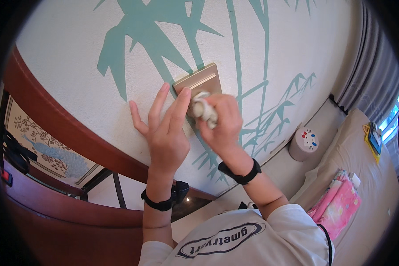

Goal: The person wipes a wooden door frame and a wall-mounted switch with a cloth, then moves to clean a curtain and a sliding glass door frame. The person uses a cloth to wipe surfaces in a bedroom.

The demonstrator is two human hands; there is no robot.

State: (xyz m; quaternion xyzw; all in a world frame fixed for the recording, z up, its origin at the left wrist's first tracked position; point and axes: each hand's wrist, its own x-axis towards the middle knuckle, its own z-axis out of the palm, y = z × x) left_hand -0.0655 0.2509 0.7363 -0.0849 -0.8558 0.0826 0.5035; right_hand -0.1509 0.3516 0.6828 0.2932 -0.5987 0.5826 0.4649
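A gold-coloured wall switch plate [206,83] is mounted on a white textured wall [206,50] painted with green bamboo. My right hand [224,116] grips a crumpled white cloth [204,109] against the lower part of the plate; both are blurred. Spread fingers of my left hand [168,136] rest at the plate's left side and over the wall, with nothing held. The lower part of the plate is hidden behind the cloth and my hands. Each wrist wears a black strap.
A reddish-brown door frame [83,143] curves along the left, beside a peacock picture [53,149]. On the right are a round stool [303,144] with a cat face, a bed [339,149] with folded pink fabric [340,202], and a grey curtain [362,66].
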